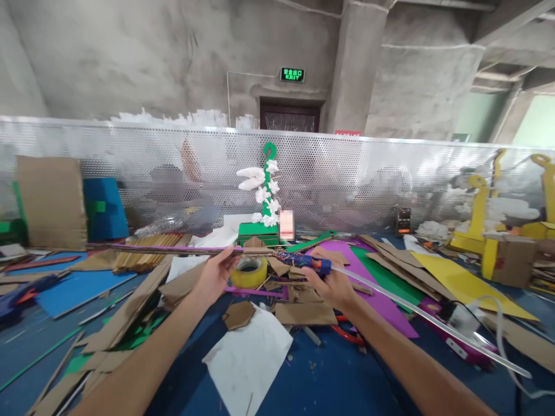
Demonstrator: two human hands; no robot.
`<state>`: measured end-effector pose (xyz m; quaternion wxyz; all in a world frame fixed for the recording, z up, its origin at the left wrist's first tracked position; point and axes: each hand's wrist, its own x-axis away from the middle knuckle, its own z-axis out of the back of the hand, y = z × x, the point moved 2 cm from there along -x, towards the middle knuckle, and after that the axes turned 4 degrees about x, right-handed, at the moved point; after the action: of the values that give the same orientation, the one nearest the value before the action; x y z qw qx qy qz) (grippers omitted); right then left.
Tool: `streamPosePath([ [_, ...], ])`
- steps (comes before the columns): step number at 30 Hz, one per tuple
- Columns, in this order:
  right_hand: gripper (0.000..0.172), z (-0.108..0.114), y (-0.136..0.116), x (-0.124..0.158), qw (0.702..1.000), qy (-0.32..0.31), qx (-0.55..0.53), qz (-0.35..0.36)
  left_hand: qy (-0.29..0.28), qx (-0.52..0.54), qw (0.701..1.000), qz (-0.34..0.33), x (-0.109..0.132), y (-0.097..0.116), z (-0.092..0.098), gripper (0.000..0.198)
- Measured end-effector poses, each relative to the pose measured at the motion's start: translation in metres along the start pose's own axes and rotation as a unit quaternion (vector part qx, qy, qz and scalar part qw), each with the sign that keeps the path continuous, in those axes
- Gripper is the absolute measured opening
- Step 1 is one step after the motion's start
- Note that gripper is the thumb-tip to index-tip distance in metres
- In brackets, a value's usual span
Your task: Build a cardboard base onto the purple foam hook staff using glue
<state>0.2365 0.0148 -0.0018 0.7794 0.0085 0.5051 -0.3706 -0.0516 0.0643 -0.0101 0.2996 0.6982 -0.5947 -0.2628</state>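
Between the fingertips of my left hand (215, 273) is a long, thin cardboard strip (160, 250) with a purple edge, stretching out to the left. My right hand (332, 280) grips a blue hot glue gun (309, 263). A long clear glue stick (416, 312) runs from the gun's back end down to the right. The gun's nozzle points left at the strip's near end; whether they touch, I cannot tell. A yellow tape roll (249, 273) lies just below the strip. Behind it stands a green hooked stand (256, 233) with white flower-like pieces (262, 195).
White paper (251, 358) and cardboard scraps (306, 314) litter the blue table. Purple sheet (385, 312) and yellow sheet (468, 283) lie right, near a purple power strip (459, 346). Yellow stands (472, 219) rise at far right. A perforated metal panel (208, 173) closes off the back.
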Motion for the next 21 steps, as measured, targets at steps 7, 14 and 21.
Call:
streamPosePath([
  [7, 0.034, -0.0018, -0.0011, -0.0010, 0.999, -0.009, 0.039, 0.019, 0.000, -0.004, 1.000, -0.006, 0.0000, -0.0006, 0.0011, 0.019],
  [14, 0.035, -0.0031, -0.0009, -0.0007, 0.998, -0.013, 0.058, 0.005, 0.003, -0.003, 1.000, -0.006, -0.0033, -0.0010, 0.0032, 0.013],
  [21, 0.039, -0.0005, 0.0019, -0.0018, 0.997, -0.003, 0.075, 0.015, 0.008, 0.002, 1.000, -0.007, -0.0040, 0.0004, 0.0056, 0.014],
])
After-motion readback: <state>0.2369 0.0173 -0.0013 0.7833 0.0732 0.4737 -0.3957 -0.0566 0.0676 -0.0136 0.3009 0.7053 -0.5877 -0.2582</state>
